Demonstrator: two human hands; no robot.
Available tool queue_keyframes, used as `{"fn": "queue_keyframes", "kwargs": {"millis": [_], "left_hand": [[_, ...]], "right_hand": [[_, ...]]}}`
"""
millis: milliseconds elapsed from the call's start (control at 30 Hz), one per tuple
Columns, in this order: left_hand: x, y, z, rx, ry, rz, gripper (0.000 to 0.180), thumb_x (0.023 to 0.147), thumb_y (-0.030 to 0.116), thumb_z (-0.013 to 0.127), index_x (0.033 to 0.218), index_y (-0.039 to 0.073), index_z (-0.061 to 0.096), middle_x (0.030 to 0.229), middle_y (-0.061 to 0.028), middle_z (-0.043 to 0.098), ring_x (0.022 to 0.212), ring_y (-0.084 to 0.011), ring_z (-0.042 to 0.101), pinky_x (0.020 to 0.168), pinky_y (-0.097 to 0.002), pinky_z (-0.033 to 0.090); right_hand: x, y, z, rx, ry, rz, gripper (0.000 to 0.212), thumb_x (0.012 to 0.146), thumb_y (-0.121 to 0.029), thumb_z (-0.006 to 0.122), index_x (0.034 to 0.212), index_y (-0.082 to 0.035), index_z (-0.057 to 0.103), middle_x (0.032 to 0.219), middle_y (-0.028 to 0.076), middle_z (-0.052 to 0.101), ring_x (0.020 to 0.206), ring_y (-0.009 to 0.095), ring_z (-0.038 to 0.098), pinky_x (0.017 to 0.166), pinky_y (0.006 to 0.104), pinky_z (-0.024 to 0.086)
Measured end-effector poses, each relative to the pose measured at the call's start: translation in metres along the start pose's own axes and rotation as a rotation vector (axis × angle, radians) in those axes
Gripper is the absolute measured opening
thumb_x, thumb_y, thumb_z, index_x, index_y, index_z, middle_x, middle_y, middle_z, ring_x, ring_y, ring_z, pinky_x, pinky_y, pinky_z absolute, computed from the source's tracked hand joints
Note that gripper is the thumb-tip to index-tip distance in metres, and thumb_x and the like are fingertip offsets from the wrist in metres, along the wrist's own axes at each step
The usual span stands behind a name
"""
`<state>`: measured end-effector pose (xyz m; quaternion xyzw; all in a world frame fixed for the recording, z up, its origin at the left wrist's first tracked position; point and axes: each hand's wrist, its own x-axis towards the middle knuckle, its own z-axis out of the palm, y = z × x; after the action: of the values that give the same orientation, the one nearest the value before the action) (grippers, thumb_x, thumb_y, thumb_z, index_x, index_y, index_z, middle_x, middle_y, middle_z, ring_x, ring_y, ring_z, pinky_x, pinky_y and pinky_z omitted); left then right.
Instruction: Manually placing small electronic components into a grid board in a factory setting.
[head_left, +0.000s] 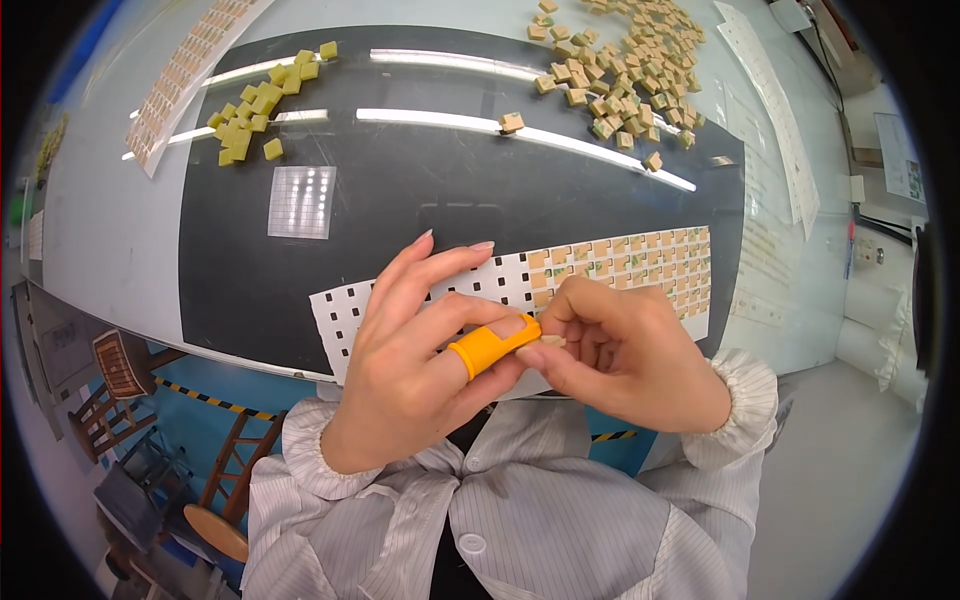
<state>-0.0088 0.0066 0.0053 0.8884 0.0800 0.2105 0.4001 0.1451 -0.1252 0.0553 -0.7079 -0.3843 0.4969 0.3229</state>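
Observation:
My left hand [405, 365] wears an orange finger sleeve [482, 350] on one finger. That finger and the thumb are pinched together, while the other fingers stretch out over a white sheet [322, 310] with rows of square black holes. My right hand [640, 355] is closed, its thumb and index finger meeting the left fingertips. Between the two hands a small pale piece [551, 342] shows; the fingers cover most of it. Tan square pieces [640, 262], some with green marks, fill rows on the sheet's right part.
A dark mat [420, 190] lies on the table. Loose tan blocks [620, 85] pile at the far right, with one block [511, 122] apart. Yellow-green blocks [250, 105] cluster at the far left, near a clear gridded square [301, 202]. Another filled sheet [190, 75] lies beyond.

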Motion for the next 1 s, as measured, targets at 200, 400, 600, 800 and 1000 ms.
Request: {"fn": "queue_keyframes", "kwargs": {"millis": [200,400,600,800,1000], "left_hand": [[0.0,0.001,-0.001,0.012,-0.003,-0.016,0.021,0.065,0.01,0.081,0.083,0.01,0.072,0.092,0.0006,0.068,0.114,-0.0289,0.059,0.101,-0.0575,0.04],[0.001,0.004,0.001,0.015,-0.005,-0.03,0.022,0.065,0.012,0.083,0.084,0.01,0.072,0.095,0.0001,0.068,0.115,-0.0291,0.059,0.101,-0.0571,0.04],[0.0,0.003,-0.001,0.027,0.001,-0.036,0.023,0.065,0.014,0.084,0.084,0.009,0.072,0.099,-0.0003,0.068,0.115,-0.0294,0.058,0.101,-0.0567,0.04],[0.0,0.001,0.0,0.025,0.002,-0.027,0.021,0.065,0.013,0.083,0.082,0.008,0.071,0.098,-0.0005,0.068,0.115,-0.0295,0.058,0.101,-0.057,0.04],[0.0,0.001,-0.001,0.015,-0.006,-0.019,0.019,0.066,0.011,0.081,0.081,0.007,0.071,0.098,-0.0005,0.068,0.115,-0.0291,0.059,0.101,-0.057,0.04]], "right_hand": [[-0.002,0.009,-0.025,0.107,0.023,-0.078,0.017,0.086,-0.01,0.073,0.084,-0.001,0.059,0.077,0.003,0.064,0.062,0.004,0.059,0.054,0.0182,0.047],[-0.001,0.022,-0.026,-0.038,0.209,-0.273,0.019,0.081,-0.005,0.076,0.093,0.002,0.063,0.079,0.004,0.064,0.061,0.007,0.059,0.056,0.0197,0.048],[0.005,0.02,-0.015,-0.36,0.699,-0.413,0.029,0.076,0.003,0.075,0.103,0.0,0.066,0.095,0.006,0.062,0.071,0.009,0.058,0.058,0.0224,0.046],[-0.005,0.026,0.001,-0.49,0.456,-0.462,0.025,0.071,0.003,0.078,0.093,-0.002,0.068,0.086,0.008,0.062,0.071,0.017,0.061,0.059,0.0268,0.049],[-0.008,0.032,0.018,-0.537,0.487,-0.489,0.026,0.068,0.002,0.08,0.092,-0.003,0.068,0.082,0.007,0.063,0.072,0.02,0.061,0.059,0.0287,0.048]]}}
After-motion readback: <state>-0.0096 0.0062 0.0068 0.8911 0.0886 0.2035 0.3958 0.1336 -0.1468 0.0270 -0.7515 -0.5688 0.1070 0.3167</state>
